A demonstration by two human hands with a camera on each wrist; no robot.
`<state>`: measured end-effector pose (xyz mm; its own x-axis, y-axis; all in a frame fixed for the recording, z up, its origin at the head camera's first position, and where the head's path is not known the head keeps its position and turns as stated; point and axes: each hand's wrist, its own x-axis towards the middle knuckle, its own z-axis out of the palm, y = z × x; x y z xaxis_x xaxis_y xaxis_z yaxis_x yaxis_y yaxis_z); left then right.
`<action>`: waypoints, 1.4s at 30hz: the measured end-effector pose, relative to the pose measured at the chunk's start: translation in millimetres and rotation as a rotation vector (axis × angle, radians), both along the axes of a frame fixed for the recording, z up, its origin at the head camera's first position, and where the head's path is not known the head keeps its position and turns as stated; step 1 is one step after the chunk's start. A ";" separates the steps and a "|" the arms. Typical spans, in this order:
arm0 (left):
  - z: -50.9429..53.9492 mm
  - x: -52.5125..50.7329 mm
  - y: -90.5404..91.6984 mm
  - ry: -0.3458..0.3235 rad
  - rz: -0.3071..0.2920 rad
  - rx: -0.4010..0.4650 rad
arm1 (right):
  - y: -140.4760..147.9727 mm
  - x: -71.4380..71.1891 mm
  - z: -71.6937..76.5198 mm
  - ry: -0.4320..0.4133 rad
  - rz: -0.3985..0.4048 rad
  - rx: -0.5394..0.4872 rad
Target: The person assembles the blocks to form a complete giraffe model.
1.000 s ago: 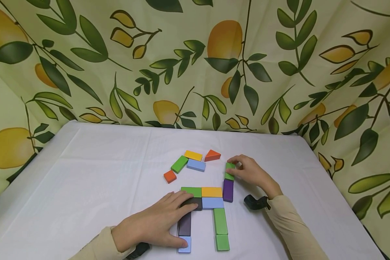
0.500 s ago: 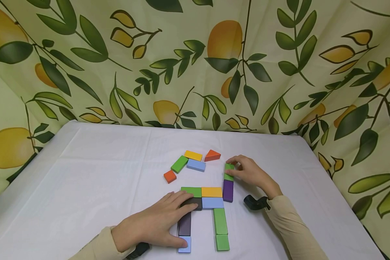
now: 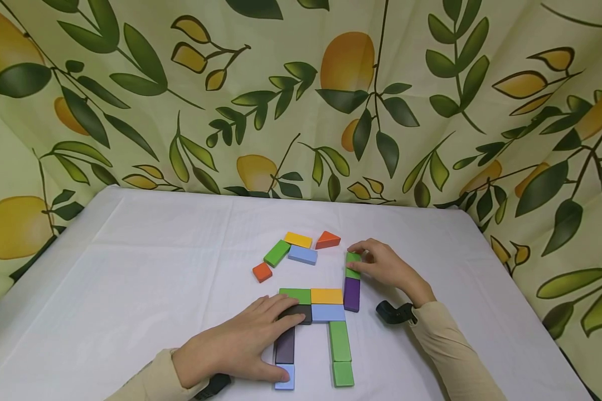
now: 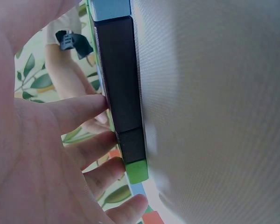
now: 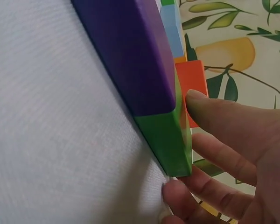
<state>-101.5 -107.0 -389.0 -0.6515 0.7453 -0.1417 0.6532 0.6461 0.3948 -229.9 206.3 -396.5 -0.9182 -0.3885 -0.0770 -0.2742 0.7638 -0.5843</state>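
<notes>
My left hand rests over the left side of a block figure, fingers spread. Its fingertips touch the black block and green block, and the thumb the small light-blue block. A long dark block runs beneath it. At the upper right my right hand curls its thumb and fingers about a green block, which stands end to end with a purple block. That purple block touches the figure's right corner, next to the yellow block and blue block.
Two green blocks form the figure's right leg. Beyond lie an orange-red triangle, a yellow block, a blue block, a green block and a red cube. Behind the white table hangs a patterned curtain.
The green block at my right hand has shifted very slightly left and toward the purple block, its edge now lining up with it. My left hand has not moved.
</notes>
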 end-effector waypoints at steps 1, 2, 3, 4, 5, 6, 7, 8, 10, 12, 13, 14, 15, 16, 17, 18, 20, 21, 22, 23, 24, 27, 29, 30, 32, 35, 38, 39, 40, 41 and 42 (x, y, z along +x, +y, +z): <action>0.0 0.2 0.0 0.003 -0.001 0.001 | 0.0 0.5 0.5 0.006 0.003 -0.001; 0.0 0.3 0.1 0.006 -0.002 0.001 | 0.0 1.0 1.1 0.013 0.007 -0.003; -0.1 0.4 0.1 0.008 -0.002 0.002 | -0.1 1.4 1.5 0.020 0.012 -0.006; -0.2 0.4 0.2 0.009 -0.003 0.002 | -0.2 1.8 1.9 0.028 0.018 -0.008; -0.2 0.4 0.2 0.009 -0.002 0.003 | -0.5 2.2 2.3 0.035 0.023 -0.011; -0.3 0.4 0.2 0.009 -0.002 0.003 | -0.7 2.5 2.5 0.040 0.028 -0.014; -0.4 0.3 0.2 0.007 -0.001 0.003 | -0.8 2.7 2.6 0.046 0.033 -0.017; -0.4 0.3 0.1 0.006 0.000 0.003 | -1.0 2.8 2.7 0.051 0.039 -0.020; -0.5 0.2 0.0 0.004 0.001 0.003 | -1.4 3.0 3.0 0.052 0.055 -0.026; -0.5 0.2 -0.1 0.002 0.002 0.002 | -1.7 3.4 3.8 0.040 0.076 -0.029; -0.4 0.2 -0.2 0.000 0.003 0.001 | -2.0 3.6 4.2 0.032 0.091 -0.029; -0.4 0.2 -0.3 0.000 0.004 0.001 | -2.3 3.9 4.8 0.020 0.106 -0.026; -0.3 0.1 -0.3 -0.001 0.005 0.000 | -2.5 4.1 5.3 0.006 0.119 -0.022; -0.3 0.0 -0.3 -0.003 0.006 -0.001 | -2.6 4.4 5.7 -0.002 0.132 -0.015; -0.2 0.0 -0.3 -0.005 0.007 -0.002 | -2.7 4.7 6.0 -0.010 0.143 -0.008; -0.2 -0.1 -0.2 -0.007 0.007 -0.002 | -2.7 4.9 6.1 -0.016 0.152 -0.001; -0.1 -0.2 0.0 -0.013 0.009 -0.003 | -2.5 5.1 5.9 -0.016 0.161 0.013; -0.1 -0.3 0.1 -0.016 0.010 -0.004 | -2.3 5.2 5.7 -0.014 0.163 0.017; -0.1 -0.2 0.2 -0.019 0.011 -0.004 | -2.1 5.3 5.5 -0.011 0.164 0.020; -0.1 -0.2 0.2 -0.021 0.011 -0.004 | -2.0 5.3 5.3 -0.010 0.164 0.021; -0.2 -0.2 0.2 -0.020 0.011 -0.004 | -1.9 5.4 5.2 -0.010 0.163 0.021; -0.3 0.1 0.0 -0.016 0.010 -0.004 | -1.5 5.9 5.2 -0.012 0.156 0.025; -0.4 0.0 0.1 -0.014 0.009 -0.005 | -1.3 6.1 5.5 -0.013 0.153 0.030; -0.4 0.0 0.2 -0.014 0.009 -0.007 | -1.2 6.3 5.7 -0.014 0.150 0.033; -0.3 0.0 0.4 -0.015 0.009 -0.007 | -1.4 6.4 6.1 -0.013 0.151 0.040; -0.3 0.3 0.3 -0.009 0.009 -0.007 | -1.0 6.1 6.6 0.000 0.165 0.040; -0.6 0.7 0.3 -0.002 0.008 -0.007 | 0.1 6.0 7.5 0.026 0.188 0.036; -0.7 0.7 0.3 -0.002 0.008 -0.007 | 0.5 6.2 7.9 0.033 0.193 0.031; -0.7 0.8 0.4 -0.003 0.008 -0.007 | 0.9 6.2 8.2 0.045 0.197 0.031; -0.7 0.8 0.4 -0.004 0.009 -0.007 | 1.0 6.3 8.5 0.054 0.196 0.030; -0.8 0.8 0.3 -0.003 0.009 -0.007 | 0.7 6.3 8.8 0.064 0.194 0.030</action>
<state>-100.6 -106.7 -389.8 -0.6573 0.7387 -0.1490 0.6463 0.6543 0.3927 -223.6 207.0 -387.7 -0.8297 -0.5571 -0.0351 -0.4538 0.7098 -0.5388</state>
